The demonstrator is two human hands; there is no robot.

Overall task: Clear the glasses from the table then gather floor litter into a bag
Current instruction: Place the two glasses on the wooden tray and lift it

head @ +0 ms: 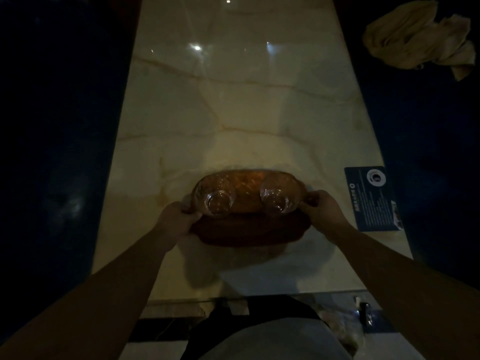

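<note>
We are holding a brown tray (249, 231) with both hands. Our left hand (179, 219) is closed tight on the left end of the tray. Our right hand (320, 206) is closed tight on the right end. The tray sits between the two hands, over the pale shiny table (233, 113).

Two clear glasses stand on the tray. One glass (216, 197) is just beside our left hand, right next to the thumb. The other glass (278, 195) is just beside our right hand. We look down into them from above, so we see their round rims and bottoms. The room is dim, and we cannot tell if anything is inside the glasses.

A blue card (371, 198) with small writing lies on the table, near our right hand, on the outer side of it. Far past our right hand, up and away, a crumpled tan cloth (420, 37) lies on a dark blue seat (428, 131). Another dark blue seat (52, 126) is out past our left hand.

Below our arms, close to our body, some small things lie on the floor by our right arm, but they are too dark and blurry to name.
</note>
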